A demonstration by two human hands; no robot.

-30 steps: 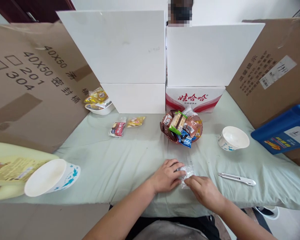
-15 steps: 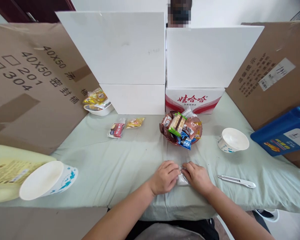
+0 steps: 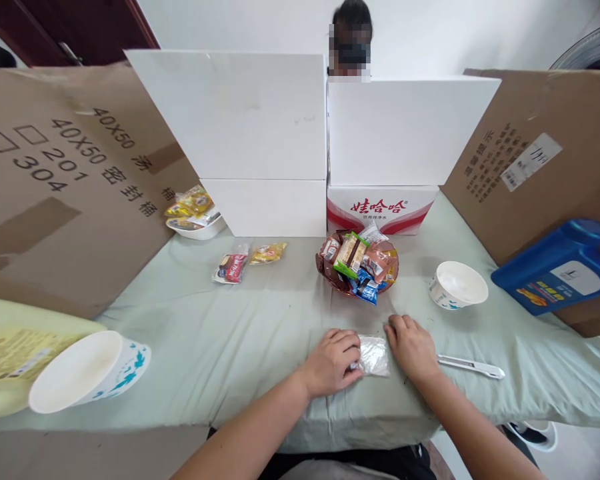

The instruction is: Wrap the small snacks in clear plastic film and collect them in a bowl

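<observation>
A small, clear, crinkled plastic packet [image 3: 374, 357] lies on the cloth near the table's front edge. At its left end, my left hand [image 3: 333, 362] is closed, fingers and thumb on the packet's edge. My right hand [image 3: 411, 347] rests on the cloth just right of the packet, apart from it, fingers stretched out and holding nothing. Beside my right wrist lies a white utility knife [image 3: 473, 366]. Beyond my hands stands a reddish-brown glass bowl [image 3: 330, 283] heaped with wrapped snacks [image 3: 351, 255].
Two snack packets, red [image 3: 231, 265] and yellow [image 3: 269, 253], lie left of the bowl. Paper bowls stand right [image 3: 459, 285] and tipped left [image 3: 90, 371]. A blue bottle [image 3: 555, 267] leans at right. White boxes [image 3: 265, 207] and brown cardboard [image 3: 45, 247] border the table; a person is behind.
My right hand has come off the plastic packet and moved right, leaving more of the packet showing. My left hand stays at its left end. The camera view has shifted slightly.
</observation>
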